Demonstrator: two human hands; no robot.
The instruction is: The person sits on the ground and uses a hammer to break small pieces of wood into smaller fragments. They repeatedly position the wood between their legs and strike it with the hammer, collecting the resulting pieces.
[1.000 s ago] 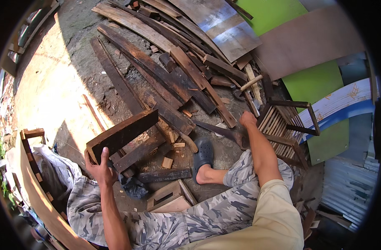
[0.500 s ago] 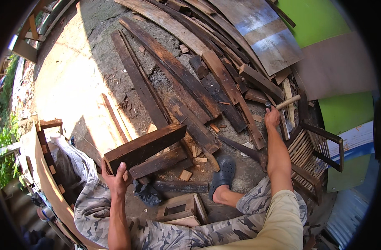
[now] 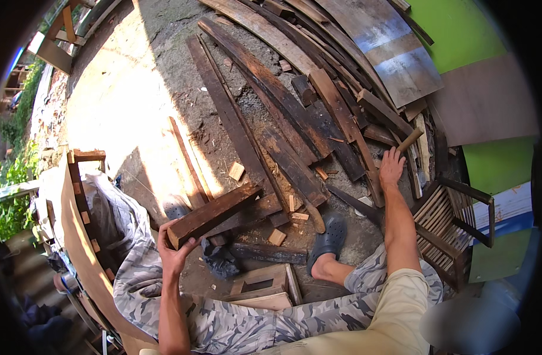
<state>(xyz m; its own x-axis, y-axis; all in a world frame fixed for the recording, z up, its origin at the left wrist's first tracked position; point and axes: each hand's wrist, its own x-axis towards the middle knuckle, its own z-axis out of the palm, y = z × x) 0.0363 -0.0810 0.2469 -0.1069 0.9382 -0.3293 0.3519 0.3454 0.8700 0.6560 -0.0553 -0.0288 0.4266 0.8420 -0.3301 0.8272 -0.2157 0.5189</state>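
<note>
My left hand (image 3: 175,253) grips the near end of a thick dark wooden block (image 3: 214,214), which slants up to the right over other scraps. My right hand (image 3: 391,167) is stretched out to the right with fingers spread, resting among dark planks (image 3: 285,127), just below a light wooden handle (image 3: 409,141). Nothing is in that hand. My camouflage trouser legs (image 3: 235,322) and a grey clog (image 3: 330,234) show below.
Long weathered boards (image 3: 365,53) fan across the dirt ground. A slatted wooden chair (image 3: 451,228) stands at right beside green panels (image 3: 460,29). A small wooden box frame (image 3: 265,287) lies between my legs. A curved wooden frame (image 3: 81,236) stands at left.
My view has shifted, so the scene sits lower and to the right. My right hand has opened near the light handle. My left hand keeps hold of the block.
</note>
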